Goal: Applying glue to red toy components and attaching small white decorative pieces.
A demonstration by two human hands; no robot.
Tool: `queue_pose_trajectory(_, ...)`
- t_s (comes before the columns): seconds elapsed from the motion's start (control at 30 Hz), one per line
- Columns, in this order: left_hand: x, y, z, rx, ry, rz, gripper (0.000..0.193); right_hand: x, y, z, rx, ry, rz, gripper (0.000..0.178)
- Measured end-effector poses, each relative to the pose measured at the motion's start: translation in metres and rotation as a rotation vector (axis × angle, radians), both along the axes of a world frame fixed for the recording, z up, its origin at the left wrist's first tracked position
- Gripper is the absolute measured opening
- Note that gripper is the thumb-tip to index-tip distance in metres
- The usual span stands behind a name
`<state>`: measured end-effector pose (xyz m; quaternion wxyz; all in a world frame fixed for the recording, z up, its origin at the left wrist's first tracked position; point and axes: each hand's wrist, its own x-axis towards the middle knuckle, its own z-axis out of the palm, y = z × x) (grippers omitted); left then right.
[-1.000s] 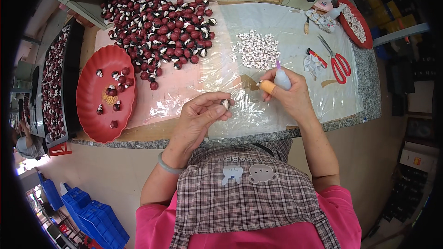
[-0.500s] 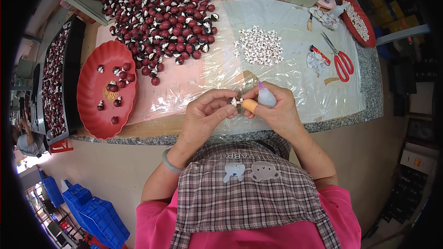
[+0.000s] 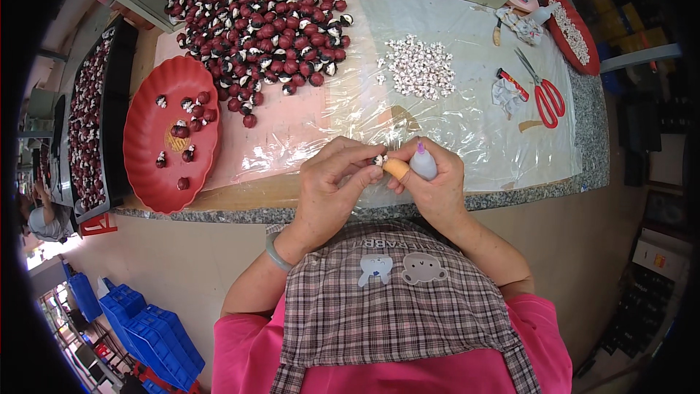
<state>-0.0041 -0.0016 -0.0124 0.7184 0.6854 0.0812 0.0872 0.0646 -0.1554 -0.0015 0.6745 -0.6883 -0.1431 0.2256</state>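
My left hand [image 3: 337,177] is closed, with a small black-and-white figurine [image 3: 379,160] pinched between thumb and fingertips. Close beside it, my right hand [image 3: 437,182] is curled round a small translucent squeeze bottle [image 3: 424,166] with a purple tip. An orange finger cot [image 3: 397,168] covers one right-hand digit, whose end meets the figurine. Whether the right fingertips also pinch a tiny piece cannot be made out. Beyond the hands lies a pile of small white pieces [image 3: 421,67]. A large heap of dark red, black and white figurines [image 3: 281,44] spreads at the far left.
A red scalloped tray [image 3: 146,182] with several figurines stands left, beside a long black bin [image 3: 120,66] of more. At right lie red-handled scissors [image 3: 548,103], a red tube [image 3: 512,84], crumpled paper [image 3: 506,98] and a red dish [image 3: 589,64] of white pieces. Plastic sheeting [image 3: 496,153] covers the table.
The squeeze bottle has tilted so its tip sits lower, nearer my body. My fingertips have drawn closer together around the figurine. The whole view has shifted slightly.
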Motion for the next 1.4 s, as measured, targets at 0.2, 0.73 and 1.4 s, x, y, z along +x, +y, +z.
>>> queue_pose_trajectory(0.2,0.002,0.002,-0.006,-0.124,0.028,-0.044,0.025,0.002,0.0,-0.006,0.02,0.0,0.015,0.005)
queue_pose_trajectory(0.73,0.072,0.07,0.011,1.148,-0.262,0.282,0.027,0.022,-0.02,0.0,-0.017,0.03,0.057,0.018)
queue_pose_trajectory(1.4,0.045,0.061,0.022,-0.428,0.037,-0.048,0.027,0.033,-0.031,0.002,0.0,0.055,0.112,0.035)
